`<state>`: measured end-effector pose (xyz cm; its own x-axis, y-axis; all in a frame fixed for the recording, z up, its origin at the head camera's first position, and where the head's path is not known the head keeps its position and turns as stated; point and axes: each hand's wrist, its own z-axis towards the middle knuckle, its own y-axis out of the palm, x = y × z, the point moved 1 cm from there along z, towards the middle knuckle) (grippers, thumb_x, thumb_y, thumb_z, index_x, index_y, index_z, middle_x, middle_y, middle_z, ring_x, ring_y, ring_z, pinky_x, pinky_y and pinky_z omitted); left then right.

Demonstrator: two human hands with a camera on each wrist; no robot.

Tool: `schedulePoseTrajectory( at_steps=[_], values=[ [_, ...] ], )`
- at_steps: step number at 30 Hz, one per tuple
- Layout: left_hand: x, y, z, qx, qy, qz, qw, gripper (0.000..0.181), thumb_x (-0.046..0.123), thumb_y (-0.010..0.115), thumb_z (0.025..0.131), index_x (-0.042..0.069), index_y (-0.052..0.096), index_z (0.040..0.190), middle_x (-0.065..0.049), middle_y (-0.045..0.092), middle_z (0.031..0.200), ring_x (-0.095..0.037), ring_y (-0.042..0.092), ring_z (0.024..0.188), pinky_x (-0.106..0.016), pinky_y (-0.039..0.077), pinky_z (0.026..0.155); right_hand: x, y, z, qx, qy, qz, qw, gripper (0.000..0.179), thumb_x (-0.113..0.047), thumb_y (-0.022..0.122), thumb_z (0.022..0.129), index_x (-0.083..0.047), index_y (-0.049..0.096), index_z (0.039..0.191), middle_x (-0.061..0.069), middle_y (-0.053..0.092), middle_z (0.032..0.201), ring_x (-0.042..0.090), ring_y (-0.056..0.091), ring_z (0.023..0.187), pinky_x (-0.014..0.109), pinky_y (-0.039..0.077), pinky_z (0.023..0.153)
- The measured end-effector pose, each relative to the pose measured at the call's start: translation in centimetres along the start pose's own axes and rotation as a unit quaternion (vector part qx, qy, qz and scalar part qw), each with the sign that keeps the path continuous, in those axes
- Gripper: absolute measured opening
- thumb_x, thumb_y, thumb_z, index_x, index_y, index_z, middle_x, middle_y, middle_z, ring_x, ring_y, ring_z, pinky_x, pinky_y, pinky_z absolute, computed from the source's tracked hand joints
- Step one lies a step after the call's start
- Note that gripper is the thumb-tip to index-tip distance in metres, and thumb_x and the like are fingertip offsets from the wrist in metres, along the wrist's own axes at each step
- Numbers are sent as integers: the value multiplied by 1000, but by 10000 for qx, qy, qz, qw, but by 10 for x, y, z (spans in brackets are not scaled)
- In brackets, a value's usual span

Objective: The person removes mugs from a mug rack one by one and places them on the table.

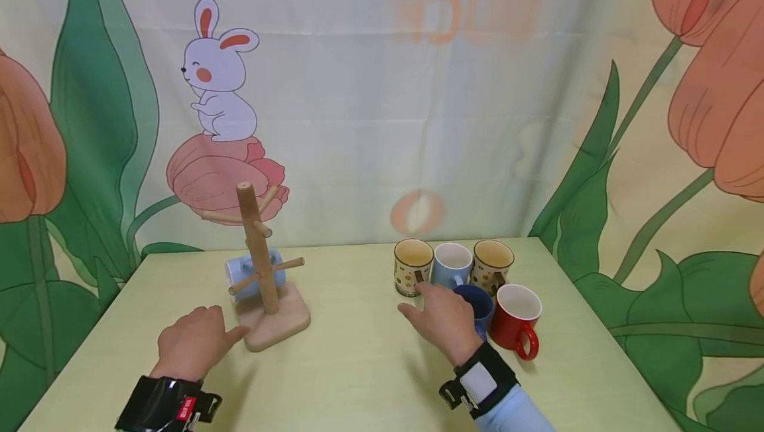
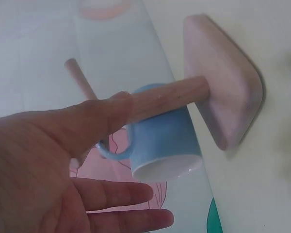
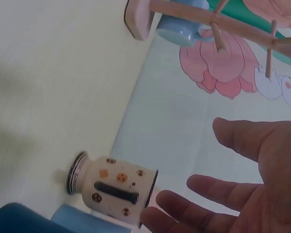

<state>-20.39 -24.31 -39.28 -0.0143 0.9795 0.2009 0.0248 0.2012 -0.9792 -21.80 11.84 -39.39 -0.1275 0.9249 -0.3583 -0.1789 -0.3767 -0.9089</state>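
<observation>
A wooden mug tree [image 1: 258, 253] stands on the left of the table, with a light blue mug [image 2: 162, 138] hanging sideways on a peg. My left hand [image 1: 193, 342] is beside its base, fingers extended and holding nothing; in the left wrist view the thumb overlaps the post, and whether it touches I cannot tell. My right hand [image 1: 444, 319] hovers by a cream spotted mug [image 3: 119, 187], thumb and fingers spread, nothing held. Close to that mug stand a light blue mug [image 1: 451, 263], a second spotted mug [image 1: 491, 266], a dark blue mug [image 1: 477, 306] partly hidden by the hand, and a red mug [image 1: 514, 319].
The pale table [image 1: 352, 352] carries the tree at left and the mugs at right. Bare pegs [image 1: 289, 264] stick out from the post in several directions. A printed curtain [image 1: 334, 120] with a rabbit and tulips hangs behind the table.
</observation>
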Motion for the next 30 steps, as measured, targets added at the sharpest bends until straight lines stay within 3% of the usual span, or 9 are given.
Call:
schedulePoseTrajectory(
  at_steps=[6, 10, 16, 23, 30],
  values=[
    [-2, -5, 5, 183, 38, 79, 9998, 70, 47, 65, 84, -17, 56, 112, -31, 63, 90, -41, 61, 77, -58, 53, 59, -18, 12, 17, -240, -551, -118, 9981, 48, -46, 65, 84, -8, 69, 114, 11, 73, 108, 29, 66, 90, 48, 56, 68],
    [0, -8, 7, 342, 80, 69, 9994, 72, 46, 66, 84, -17, 53, 116, -33, 62, 92, -42, 61, 77, -58, 53, 59, -32, 20, 31, -448, -836, -361, 9948, 50, -47, 63, 86, -7, 68, 117, 11, 73, 109, 27, 66, 93, 46, 57, 73],
    [3, -13, 10, 675, 251, -14, 9974, 67, 45, 66, 84, -16, 54, 111, -30, 62, 85, -39, 61, 71, -56, 52, 53, -54, 34, 54, -678, -1263, -617, 9878, 51, -47, 61, 88, -10, 65, 122, 9, 73, 108, 23, 67, 89, 41, 58, 71],
    [9, -14, 16, 915, 427, -114, 9948, 67, 47, 64, 85, -14, 56, 111, -28, 65, 86, -42, 63, 75, -56, 52, 54, -80, 51, 69, -688, -1548, -736, 9828, 52, -49, 59, 89, -14, 61, 127, 7, 72, 113, 23, 67, 90, 41, 59, 70],
    [11, -13, 20, 947, 491, -185, 9941, 53, 42, 63, 88, -10, 60, 98, -20, 64, 76, -34, 62, 67, -49, 50, 48, -110, 66, 83, -776, -1707, -813, 9789, 66, -51, 57, 89, -15, 43, 143, 9, 66, 121, 23, 66, 92, 39, 59, 72]
  ],
)
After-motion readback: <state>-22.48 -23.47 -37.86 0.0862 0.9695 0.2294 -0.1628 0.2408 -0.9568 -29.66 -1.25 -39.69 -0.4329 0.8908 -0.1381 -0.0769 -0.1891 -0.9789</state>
